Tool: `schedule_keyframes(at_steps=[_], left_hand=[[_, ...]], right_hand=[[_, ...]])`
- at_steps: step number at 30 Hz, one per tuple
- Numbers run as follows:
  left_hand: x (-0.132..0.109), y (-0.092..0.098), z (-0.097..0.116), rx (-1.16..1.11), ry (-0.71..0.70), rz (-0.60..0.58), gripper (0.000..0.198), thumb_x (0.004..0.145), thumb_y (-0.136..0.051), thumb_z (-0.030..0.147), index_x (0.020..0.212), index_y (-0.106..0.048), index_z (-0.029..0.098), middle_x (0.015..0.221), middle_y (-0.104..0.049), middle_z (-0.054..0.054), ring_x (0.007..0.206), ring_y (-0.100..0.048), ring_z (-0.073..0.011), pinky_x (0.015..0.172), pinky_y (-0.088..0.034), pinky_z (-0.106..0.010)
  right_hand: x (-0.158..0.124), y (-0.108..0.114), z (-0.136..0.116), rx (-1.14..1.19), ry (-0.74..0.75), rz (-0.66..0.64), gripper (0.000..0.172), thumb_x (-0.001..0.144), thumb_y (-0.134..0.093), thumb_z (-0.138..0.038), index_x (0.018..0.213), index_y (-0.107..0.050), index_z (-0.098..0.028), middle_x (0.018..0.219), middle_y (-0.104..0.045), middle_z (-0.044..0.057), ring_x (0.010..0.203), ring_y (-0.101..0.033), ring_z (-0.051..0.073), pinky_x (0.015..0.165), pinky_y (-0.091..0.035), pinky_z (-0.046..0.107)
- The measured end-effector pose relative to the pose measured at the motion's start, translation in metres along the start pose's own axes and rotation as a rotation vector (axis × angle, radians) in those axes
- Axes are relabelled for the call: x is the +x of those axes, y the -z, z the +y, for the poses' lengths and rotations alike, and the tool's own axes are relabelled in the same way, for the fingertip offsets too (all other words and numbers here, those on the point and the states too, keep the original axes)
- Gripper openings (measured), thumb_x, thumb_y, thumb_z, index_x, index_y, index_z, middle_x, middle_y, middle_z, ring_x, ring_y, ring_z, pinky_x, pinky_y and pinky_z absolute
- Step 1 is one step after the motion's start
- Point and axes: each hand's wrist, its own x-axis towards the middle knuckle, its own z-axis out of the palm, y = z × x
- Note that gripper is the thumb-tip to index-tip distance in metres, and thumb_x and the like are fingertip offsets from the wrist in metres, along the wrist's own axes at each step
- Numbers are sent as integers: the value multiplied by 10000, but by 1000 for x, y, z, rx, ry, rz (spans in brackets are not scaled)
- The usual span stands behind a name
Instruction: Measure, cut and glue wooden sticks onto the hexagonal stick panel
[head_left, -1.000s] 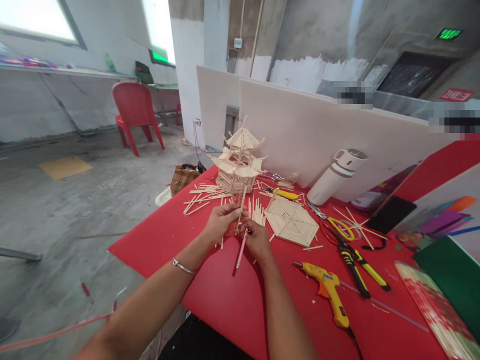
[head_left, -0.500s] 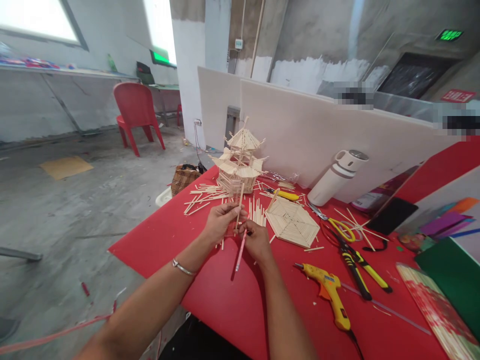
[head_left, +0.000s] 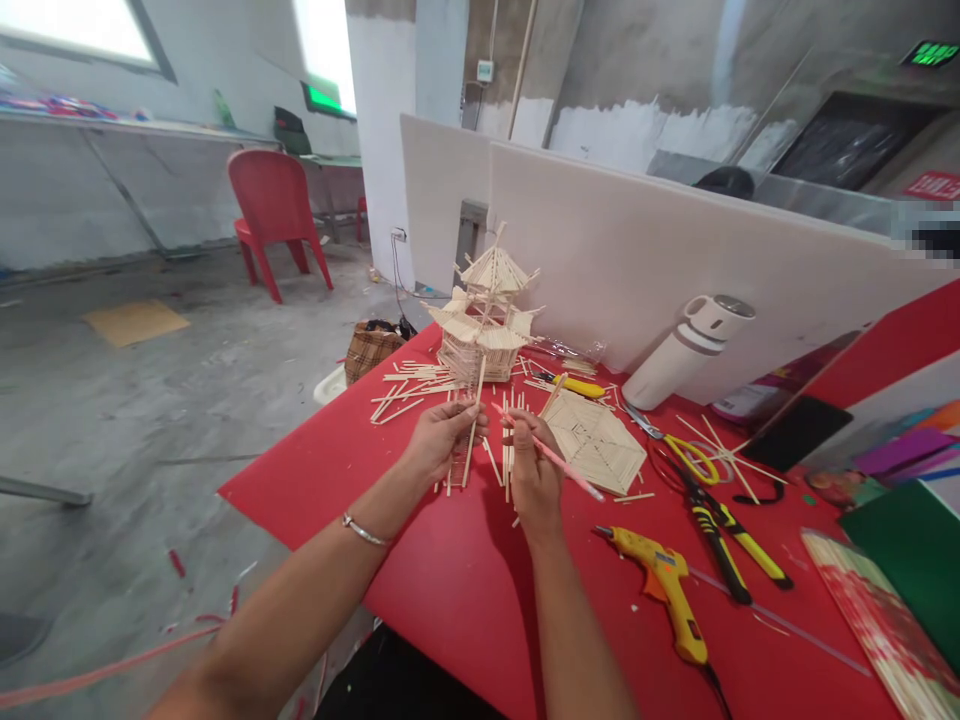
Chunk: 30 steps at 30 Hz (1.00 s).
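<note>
My left hand [head_left: 444, 437] is closed on a thin wooden stick [head_left: 474, 440], which it holds tilted over the red table. In my right hand [head_left: 534, 465] is a pink pencil [head_left: 562, 464], its tip pointing toward the stick but apart from it. Beyond the hands stands a small pagoda [head_left: 491, 315] built of sticks. Loose sticks [head_left: 409, 385] lie around its base, and more are partly hidden behind my hands. A hexagonal stick panel [head_left: 600, 445] rests flat just right of my right hand.
To the right lie a yellow glue gun [head_left: 664, 580], black-and-yellow pliers [head_left: 716, 540], scissors [head_left: 682, 455] and a black phone [head_left: 799, 437]. A white flask [head_left: 686, 350] stands near the white board [head_left: 637, 260]. A yellow-handled tool [head_left: 581, 386] lies behind the panel.
My right hand has moved away from the stick and turned, so the pencil's tip now points up and left. The left hand still holds the stick.
</note>
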Motion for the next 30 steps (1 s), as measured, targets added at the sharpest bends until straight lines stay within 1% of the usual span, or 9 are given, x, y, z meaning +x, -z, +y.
schedule_keyframes(at_steps=[3,6,11,15,19,25,30], left_hand=[[0,-1,-2,19,-28,-26,266,631,-870,261,794,-730,103,690,-720,-53,564,-653,-109,557,-525,-199],[0,-1,-4,42,-58,-49,275,618,-875,293,758,-727,109,685,-721,-59,561,-643,-110,581,-522,-214],[-1,-1,-6,102,-105,-63,268,632,-859,328,746,-731,121,676,-719,-61,555,-625,-114,595,-512,-235],[-2,-2,-8,160,-154,-78,264,658,-840,351,746,-737,124,715,-733,-73,588,-637,-123,634,-520,-247],[-1,-1,-9,184,-172,-90,274,671,-832,366,751,-740,121,714,-731,-74,599,-642,-127,635,-517,-246],[-1,0,-8,182,-164,-99,290,671,-834,369,761,-736,112,730,-736,-84,603,-644,-125,649,-526,-251],[-3,-1,-7,164,-148,-102,259,676,-830,343,763,-742,115,734,-743,-84,598,-644,-121,646,-525,-246]], right_hand=[[0,-3,-4,13,19,-10,254,957,-540,-407,1001,-704,-218,964,-717,40,918,-657,196,860,-516,336],[1,-4,-7,11,34,-5,258,955,-535,-400,944,-719,-220,950,-729,41,916,-667,198,864,-522,339],[1,-5,-7,13,12,-27,280,951,-524,-418,938,-723,-222,934,-737,50,893,-678,207,834,-548,345],[0,-6,0,35,-15,-29,276,951,-514,-413,935,-706,-216,914,-735,50,860,-687,204,817,-560,344],[-1,-6,6,54,-37,-29,268,949,-512,-409,930,-694,-214,936,-730,55,857,-690,206,825,-566,357],[1,-5,7,113,-80,-4,300,936,-525,-453,931,-685,-199,922,-725,67,864,-700,216,792,-591,355],[0,-5,6,126,-65,-8,289,944,-516,-439,938,-676,-198,926,-725,67,864,-704,212,802,-596,356]])
